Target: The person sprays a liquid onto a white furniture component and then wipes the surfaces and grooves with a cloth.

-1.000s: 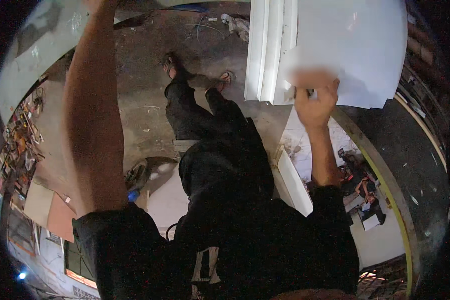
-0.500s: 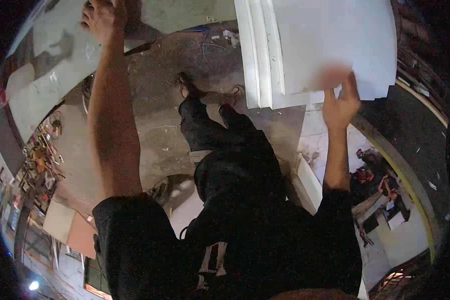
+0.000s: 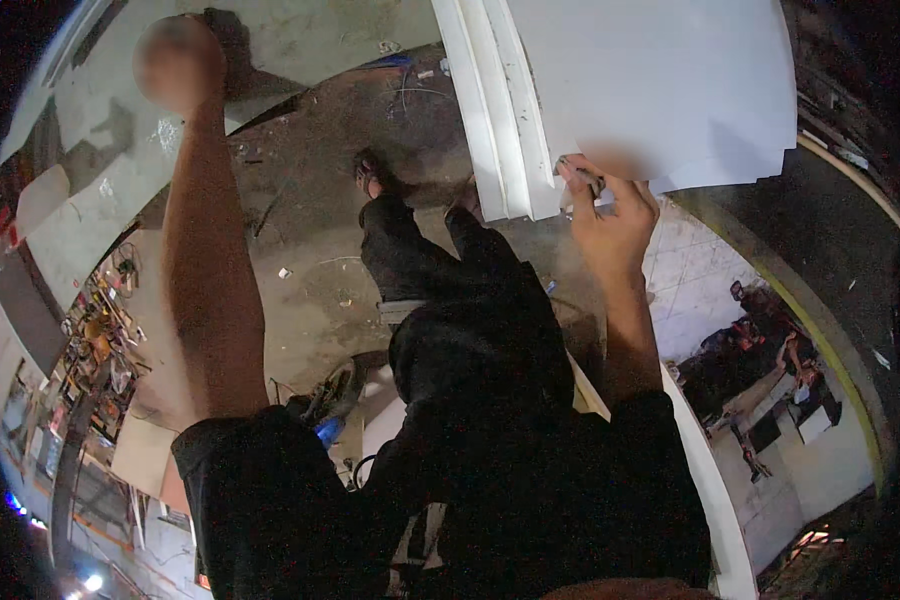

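My right hand [image 3: 618,215] is at the near edge of a stack of white panels [image 3: 670,90], close to its raised, stepped left side. Its fingers are bent and pinched together around something small and pale that I cannot make out; a blur covers part of the fingers. At the far left, my left hand [image 3: 180,70] is over a pale greenish sheet [image 3: 310,30], casting a dark shadow beside it. A round blur hides its fingers, so neither their pose nor any held thing shows.
Scraps and bits of wire lie on the dirty floor [image 3: 310,200] around my feet. Cluttered small items [image 3: 100,345] are heaped at the left. On the right, a yellowish curved edge [image 3: 820,330] runs past a dark strip. A person [image 3: 785,370] is at the far right.
My right hand has moved left along the panels' near edge, toward the stepped side. My left hand appears slightly nearer and further left. The panel stack also sits a little further left in view.
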{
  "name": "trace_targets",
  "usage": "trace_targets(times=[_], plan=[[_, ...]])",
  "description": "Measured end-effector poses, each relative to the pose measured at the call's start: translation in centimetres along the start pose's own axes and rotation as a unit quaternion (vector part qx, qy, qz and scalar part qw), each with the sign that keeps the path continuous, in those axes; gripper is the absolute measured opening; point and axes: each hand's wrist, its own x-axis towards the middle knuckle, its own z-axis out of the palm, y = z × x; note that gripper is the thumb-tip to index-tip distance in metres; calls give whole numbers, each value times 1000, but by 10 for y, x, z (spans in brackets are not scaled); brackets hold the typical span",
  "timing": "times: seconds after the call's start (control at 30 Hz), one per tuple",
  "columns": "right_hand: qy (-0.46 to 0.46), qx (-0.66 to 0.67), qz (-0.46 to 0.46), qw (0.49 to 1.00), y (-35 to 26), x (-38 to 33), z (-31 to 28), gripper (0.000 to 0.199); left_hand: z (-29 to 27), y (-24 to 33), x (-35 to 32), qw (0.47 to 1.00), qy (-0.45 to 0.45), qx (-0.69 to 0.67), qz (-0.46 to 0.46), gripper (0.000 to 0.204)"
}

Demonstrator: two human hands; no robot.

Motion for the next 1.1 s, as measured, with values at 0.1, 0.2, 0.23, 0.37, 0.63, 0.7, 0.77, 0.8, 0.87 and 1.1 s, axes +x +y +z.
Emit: trace_targets(times=[0.1, 0.2, 0.23, 0.37, 0.63, 0.7, 0.77, 0.8, 0.87, 1.1], plan=[[33, -4, -32, 999, -1, 7, 8, 16, 6, -11, 7, 999, -4, 30, -18, 73], [39, 22, -50, 998, -3, 17, 17, 14, 19, -48, 15, 996, 66, 61, 14, 75], [37, 30, -51, 998, -3, 19, 20, 14, 20, -49, 14, 996, 59, 59, 12, 77], [22, -1, -49, 999, -2, 10, 12, 13, 19, -45, 8, 999, 27, 37, 28, 81], [-27, 30, -44, 998, -4, 12, 10, 12, 17, -65, 6, 997, 58, 50, -10, 75], [-7, 13, -41, 999, -1, 25, 13, 12, 15, -30, 3, 998, 11, 49, -32, 68], [1, 1, -42, 999, -2, 27, 14, 12, -1, 1, 5, 996, -29, 58, -54, 60], [0, -10, -41, 999, -2, 22, 12, 13, -2, 7, 6, 995, -49, 62, -64, 57], [-8, -1, -39, 999, 2, 15, 8, 13, 1, -11, 6, 994, -14, 82, -66, 61], [-10, -10, -77, 997, 1, 25, 15, 12, 15, -46, 6, 979, -49, 198, 24, 69]])
